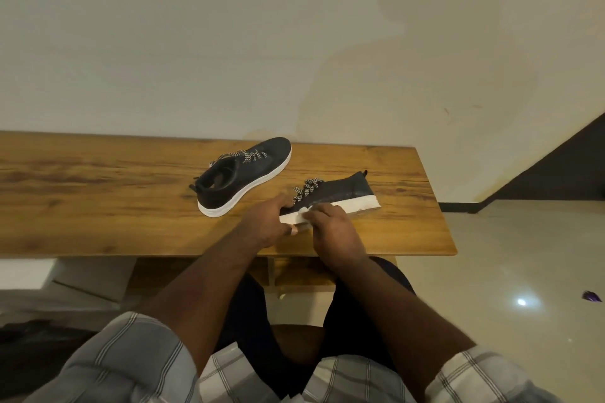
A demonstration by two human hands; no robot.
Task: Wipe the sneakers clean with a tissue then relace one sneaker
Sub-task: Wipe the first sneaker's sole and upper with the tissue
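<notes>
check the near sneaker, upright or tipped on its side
Tipped: the near sneaker lies on its side on the table, white sole edge facing the camera.

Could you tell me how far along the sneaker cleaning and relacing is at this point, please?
Nothing is clearly finished. In hand: the left hand grips the toe of the near sneaker, tipped on its side on the wooden table, while the right hand presses a white tissue against its white sole. Left: the far sneaker stands untouched, whether already wiped I cannot tell. Both sneakers are laced, so relacing has not visibly begun.
</notes>
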